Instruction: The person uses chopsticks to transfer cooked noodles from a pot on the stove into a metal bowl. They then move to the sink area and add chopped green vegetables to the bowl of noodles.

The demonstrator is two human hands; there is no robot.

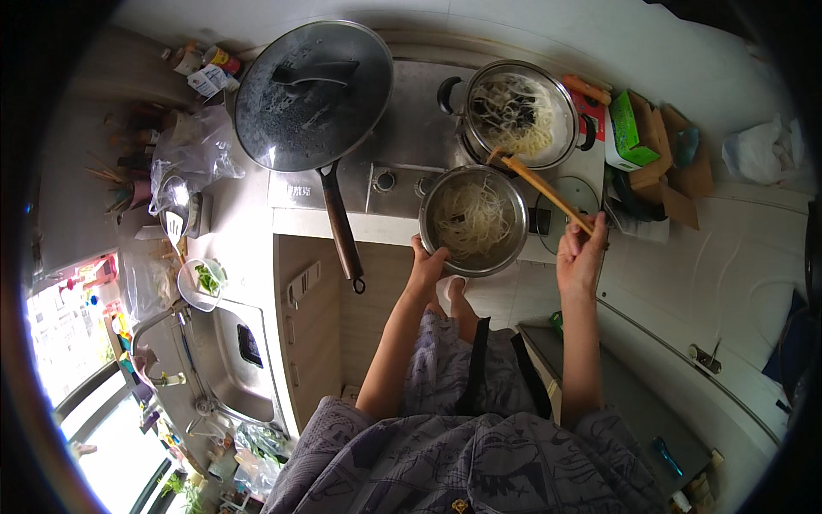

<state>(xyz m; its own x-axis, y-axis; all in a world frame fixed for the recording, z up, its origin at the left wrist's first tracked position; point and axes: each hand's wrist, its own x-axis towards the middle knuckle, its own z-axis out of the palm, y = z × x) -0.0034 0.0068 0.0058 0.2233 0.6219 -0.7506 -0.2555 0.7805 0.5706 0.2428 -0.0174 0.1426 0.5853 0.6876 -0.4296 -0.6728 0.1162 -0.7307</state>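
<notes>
My left hand (428, 262) grips the near-left rim of a round stainless steel bowl (426, 221), its thumb over the edge. Pale, thin strands (475, 218), perhaps noodles or shreds, lie inside that bowl. With my right hand (581, 257) I hold a long wooden utensil (546, 189) by its handle end. The utensil's head is between the bowl and a steel pot (472, 132) with black side handles, near both rims. In the pot sit pale strands (520, 138) and dark pieces (520, 109). The pot stands on the right of the gas stove (411, 109).
A lidded wok (314, 96) covers the stove's left side, its wooden handle (340, 225) jutting over the counter edge. A glass lid (568, 193) lies right of the bowl. Boxes (632, 132) stand farther right. The sink (237, 360) and a clear bowl with greens (202, 283) are left.
</notes>
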